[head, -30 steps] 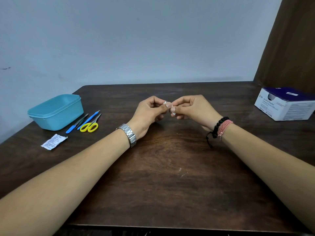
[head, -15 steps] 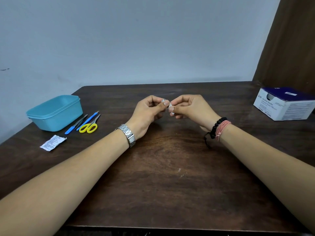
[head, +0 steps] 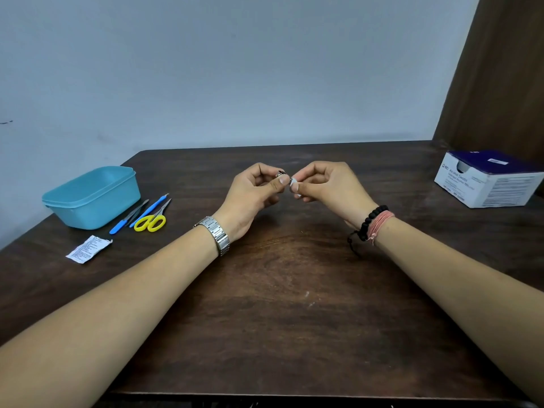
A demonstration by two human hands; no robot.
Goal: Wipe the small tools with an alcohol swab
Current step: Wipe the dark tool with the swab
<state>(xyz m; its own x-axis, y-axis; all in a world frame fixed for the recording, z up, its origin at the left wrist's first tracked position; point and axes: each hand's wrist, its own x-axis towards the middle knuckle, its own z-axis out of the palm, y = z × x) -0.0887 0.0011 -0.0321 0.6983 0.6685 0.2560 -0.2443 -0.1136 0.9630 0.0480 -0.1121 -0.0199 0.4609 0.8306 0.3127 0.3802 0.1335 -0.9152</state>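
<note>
Left hand pinches a small metal tool between thumb and curled fingers, held up above the middle of the table. Too small to tell what kind of tool it is. Right hand pinches a white alcohol swab right against the tool's end. The two hands almost touch.

Judgement: wipe of this piece is in progress.

Risks from here:
- Tool is tiny and gripped only at the fingertips. A wet swab dragging on it could twist it out of the pinch, and it drops to the table or off the edge.
- Thumb covers part of the tool, so that patch likely stays unwiped unless the grip is shifted.
- If the piece has a sharp edge, fingertips this close could get nicked.
- Swab may dry out before the rest get done.

Remaining tools sit well apart at the left beside the teal container: yellow-handled scissors, blue-handled tool, tweezers. Torn wrapper lies nearer the front edge. Swab box sits far right.
</note>
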